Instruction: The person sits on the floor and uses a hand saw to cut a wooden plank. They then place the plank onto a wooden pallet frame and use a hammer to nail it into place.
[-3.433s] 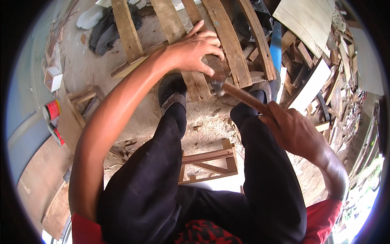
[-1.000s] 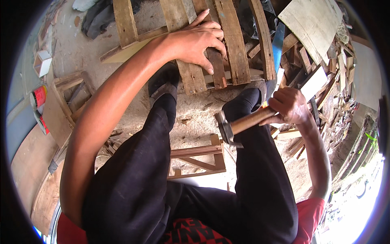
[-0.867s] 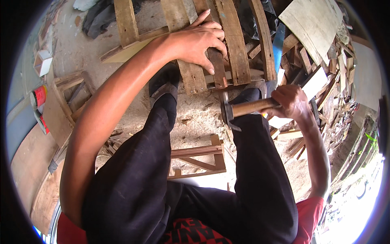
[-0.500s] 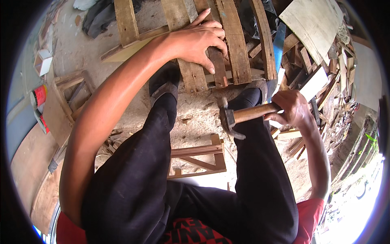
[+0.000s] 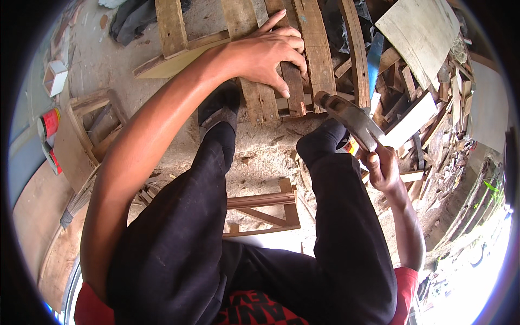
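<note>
My left hand (image 5: 271, 57) lies across a frame of rough brown boards, its thumb and curled fingers on either edge of a narrow wooden slat (image 5: 295, 97). The index finger stretches forward along the wood. A wider wooden board (image 5: 316, 49) runs just right of it, and another board (image 5: 254, 97) on the left is partly covered by my hand and wrist. My right hand (image 5: 383, 168) is closed round the handle of a claw hammer (image 5: 352, 118). The hammer is raised over my right foot, its striking face near the wider board's end. Most of the handle is foreshortened.
A blue saw blade (image 5: 374, 62) stands right of the boards, beside a pale plywood sheet (image 5: 420, 38) and heaped scrap wood (image 5: 449, 108). A small wooden frame (image 5: 265, 203) lies between my legs. Red cans (image 5: 50, 123) and another wooden frame (image 5: 81, 105) are at left.
The hammer has swung round in my right hand, its head moving right and forward toward the board ends. My right hand has come down and slightly closer. My left hand stays on the slat.
</note>
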A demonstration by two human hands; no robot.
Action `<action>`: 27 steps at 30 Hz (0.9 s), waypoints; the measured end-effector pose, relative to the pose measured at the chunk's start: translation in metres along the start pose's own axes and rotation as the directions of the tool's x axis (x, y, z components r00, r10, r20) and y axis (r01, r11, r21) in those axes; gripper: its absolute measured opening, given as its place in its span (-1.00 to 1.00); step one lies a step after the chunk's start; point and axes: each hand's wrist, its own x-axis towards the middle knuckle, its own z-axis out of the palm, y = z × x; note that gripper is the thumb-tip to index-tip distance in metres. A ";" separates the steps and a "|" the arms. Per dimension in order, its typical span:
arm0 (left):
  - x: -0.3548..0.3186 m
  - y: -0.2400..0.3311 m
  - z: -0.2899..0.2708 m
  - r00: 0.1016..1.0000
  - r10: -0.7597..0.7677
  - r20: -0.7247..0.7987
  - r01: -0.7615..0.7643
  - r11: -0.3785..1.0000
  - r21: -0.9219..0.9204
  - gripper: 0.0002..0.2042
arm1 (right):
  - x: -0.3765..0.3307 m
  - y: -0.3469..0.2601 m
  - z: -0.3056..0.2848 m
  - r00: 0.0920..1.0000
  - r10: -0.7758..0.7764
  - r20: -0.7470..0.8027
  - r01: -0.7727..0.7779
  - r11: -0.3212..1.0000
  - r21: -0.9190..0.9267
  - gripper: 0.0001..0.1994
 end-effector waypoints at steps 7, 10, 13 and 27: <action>-0.001 -0.001 0.001 1.000 -0.001 -0.008 0.001 1.000 0.010 -0.48 | -0.002 0.001 0.007 0.999 0.019 0.027 -0.019 1.000 -0.005 -0.32; 0.000 0.000 0.000 1.000 0.001 -0.010 -0.001 1.000 0.012 -0.48 | -0.003 0.004 0.009 0.999 0.023 0.033 -0.023 1.000 -0.006 -0.32; 0.000 0.000 0.002 1.000 -0.013 -0.008 0.013 0.999 0.042 -0.46 | -0.001 0.000 0.010 0.999 0.036 0.037 -0.036 0.999 0.007 -0.32; 0.004 0.004 -0.007 0.998 -0.018 0.067 0.017 1.000 0.015 -0.45 | -0.003 -0.001 0.014 0.996 0.064 0.054 -0.066 0.998 0.024 -0.32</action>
